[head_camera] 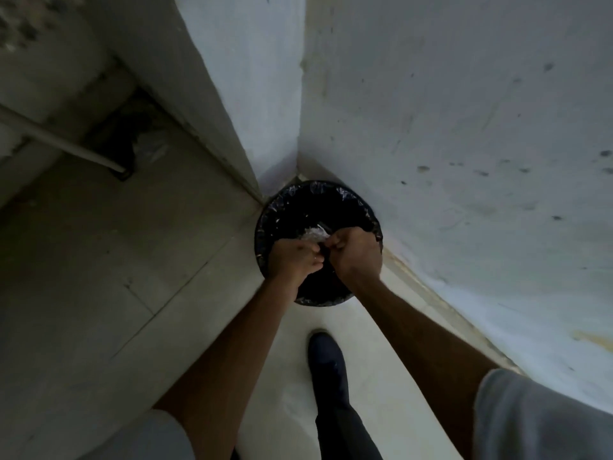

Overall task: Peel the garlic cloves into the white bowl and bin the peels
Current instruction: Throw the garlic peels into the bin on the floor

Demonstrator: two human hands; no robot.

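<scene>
A round black bin [348,200] lined with a black bag stands on the floor in the corner of two pale walls. Both my hands hover over its opening, close together, fingers curled. My left hand [293,258] and my right hand [356,255] hold a small clump of white garlic peels [313,234] between them above the bin. A few pale scraps lie inside the bin. The white bowl and the garlic cloves are out of view.
My dark shoe and trouser leg [326,370] stand on the pale floor just in front of the bin. A white pipe [59,141] runs along the floor at the left, ending by a dark gap under the wall.
</scene>
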